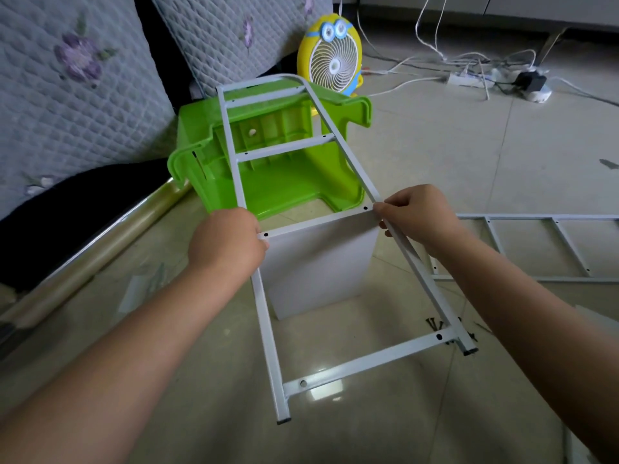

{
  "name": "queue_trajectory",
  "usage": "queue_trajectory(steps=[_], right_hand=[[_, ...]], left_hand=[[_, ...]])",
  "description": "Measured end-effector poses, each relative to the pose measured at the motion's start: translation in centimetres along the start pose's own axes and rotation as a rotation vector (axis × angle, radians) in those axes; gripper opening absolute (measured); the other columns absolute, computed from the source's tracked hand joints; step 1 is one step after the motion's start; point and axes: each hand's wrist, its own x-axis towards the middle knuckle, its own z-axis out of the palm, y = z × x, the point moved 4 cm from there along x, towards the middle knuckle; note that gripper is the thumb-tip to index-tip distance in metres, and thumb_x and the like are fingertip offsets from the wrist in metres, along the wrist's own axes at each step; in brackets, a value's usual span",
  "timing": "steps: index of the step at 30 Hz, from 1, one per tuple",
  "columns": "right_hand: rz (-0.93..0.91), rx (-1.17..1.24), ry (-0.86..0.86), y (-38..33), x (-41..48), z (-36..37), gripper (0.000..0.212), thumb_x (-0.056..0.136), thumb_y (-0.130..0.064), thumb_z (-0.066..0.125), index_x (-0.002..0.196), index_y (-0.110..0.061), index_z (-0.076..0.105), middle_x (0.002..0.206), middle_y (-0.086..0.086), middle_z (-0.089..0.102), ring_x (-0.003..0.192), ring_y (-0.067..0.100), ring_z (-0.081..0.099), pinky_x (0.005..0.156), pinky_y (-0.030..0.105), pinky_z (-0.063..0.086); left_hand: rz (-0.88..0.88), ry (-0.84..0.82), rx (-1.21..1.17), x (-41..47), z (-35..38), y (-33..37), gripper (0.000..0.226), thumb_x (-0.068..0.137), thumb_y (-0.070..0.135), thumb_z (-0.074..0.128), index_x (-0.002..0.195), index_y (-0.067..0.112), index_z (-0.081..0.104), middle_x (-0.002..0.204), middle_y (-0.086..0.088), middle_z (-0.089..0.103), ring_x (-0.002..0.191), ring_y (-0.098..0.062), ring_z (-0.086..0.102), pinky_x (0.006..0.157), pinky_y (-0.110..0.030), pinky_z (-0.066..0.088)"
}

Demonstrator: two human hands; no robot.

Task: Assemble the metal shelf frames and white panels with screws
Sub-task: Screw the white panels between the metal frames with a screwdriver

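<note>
A white metal ladder-like shelf frame (361,363) slants over the floor in the middle of the head view. A white panel (318,262) stands on edge under its middle crossbar. My left hand (227,242) grips the frame's left rail at that crossbar. My right hand (418,216) pinches the right rail at the crossbar's other end. A second white frame (542,249) lies flat on the floor at the right. Several black screws (435,323) lie on the floor beneath the held frame's right rail.
An overturned green plastic stool (284,182) lies behind the frame. A yellow desk fan (330,55) stands beyond it. Cables and a power strip (469,78) spread at the back right. A quilted mattress (73,78) leans at the left, beside a clear-wrapped roll (100,249).
</note>
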Motion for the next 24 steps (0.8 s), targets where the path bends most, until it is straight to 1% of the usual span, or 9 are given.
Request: queue_trajectory(steps=[4,7,10,12,15,17,19,21,24], right_hand=[[0.005,-0.010,0.007,-0.4,0.0,-0.1,0.025,0.085,-0.018,0.062,0.080,0.005,0.070,0.081,0.026,0.068,0.079,0.040,0.065,0.076,0.044,0.053],[0.024,0.008,0.014,-0.4,-0.1,-0.1,0.024,0.085,-0.017,0.062,0.078,0.004,0.070,0.076,0.021,0.068,0.080,0.039,0.066,0.076,0.043,0.054],[0.036,-0.007,0.008,-0.5,-0.1,-0.1,0.023,0.085,-0.018,0.062,0.079,0.003,0.069,0.069,0.016,0.066,0.071,0.031,0.062,0.075,0.042,0.054],[0.037,-0.051,0.000,-0.6,-0.1,-0.2,0.026,0.085,-0.019,0.062,0.079,0.005,0.069,0.065,0.014,0.064,0.070,0.030,0.061,0.075,0.041,0.053],[0.047,-0.085,-0.012,-1.0,0.0,-0.2,0.028,0.086,-0.019,0.061,0.079,0.007,0.069,0.076,0.022,0.068,0.077,0.035,0.065,0.080,0.043,0.054],[0.049,-0.093,-0.013,-1.1,0.1,-0.2,0.028,0.086,-0.019,0.061,0.081,0.007,0.069,0.079,0.021,0.069,0.078,0.034,0.065,0.081,0.043,0.054],[0.030,-0.130,-0.005,-1.3,0.0,-0.1,0.030,0.086,-0.020,0.059,0.083,0.008,0.069,0.081,0.021,0.070,0.077,0.032,0.064,0.078,0.039,0.051],[0.016,-0.158,0.003,-1.4,-0.1,-0.1,0.030,0.087,-0.021,0.058,0.083,0.006,0.070,0.082,0.019,0.070,0.075,0.029,0.061,0.075,0.035,0.051],[0.011,-0.159,0.000,-1.3,-0.1,-0.1,0.029,0.088,-0.021,0.057,0.081,0.004,0.070,0.077,0.017,0.068,0.073,0.027,0.060,0.075,0.034,0.050]], left_hand=[[-0.002,0.007,0.102,0.4,0.4,0.2,0.023,0.086,0.023,0.060,0.104,0.009,0.068,0.103,-0.014,0.066,0.099,-0.034,0.060,0.077,-0.036,0.050],[0.003,-0.006,0.126,0.8,0.5,0.2,0.021,0.087,0.022,0.059,0.101,0.009,0.068,0.099,-0.015,0.066,0.096,-0.034,0.061,0.073,-0.035,0.049],[0.012,-0.026,0.116,1.0,0.4,0.0,0.021,0.086,0.023,0.060,0.098,0.009,0.068,0.097,-0.014,0.066,0.094,-0.034,0.061,0.071,-0.033,0.048],[0.016,-0.031,0.127,0.9,0.4,0.1,0.021,0.086,0.023,0.060,0.099,0.009,0.068,0.098,-0.014,0.066,0.095,-0.033,0.061,0.071,-0.033,0.047],[0.026,-0.048,0.156,0.8,0.3,0.4,0.020,0.087,0.021,0.058,0.099,0.008,0.067,0.099,-0.015,0.065,0.096,-0.034,0.061,0.069,-0.032,0.045],[0.023,-0.057,0.144,0.8,0.2,0.3,0.019,0.087,0.020,0.058,0.098,0.007,0.067,0.099,-0.015,0.065,0.096,-0.034,0.060,0.068,-0.032,0.044],[0.020,-0.056,0.116,0.7,0.1,0.2,0.019,0.086,0.020,0.058,0.098,0.007,0.067,0.101,-0.015,0.065,0.097,-0.034,0.060,0.071,-0.032,0.046],[0.024,-0.047,0.081,0.5,-0.1,0.2,0.019,0.085,0.020,0.060,0.097,0.007,0.069,0.102,-0.015,0.066,0.099,-0.034,0.059,0.076,-0.033,0.048],[0.022,-0.035,0.045,0.3,-0.4,0.1,0.020,0.084,0.021,0.061,0.095,0.007,0.070,0.103,-0.015,0.067,0.101,-0.032,0.059,0.079,-0.031,0.048]])
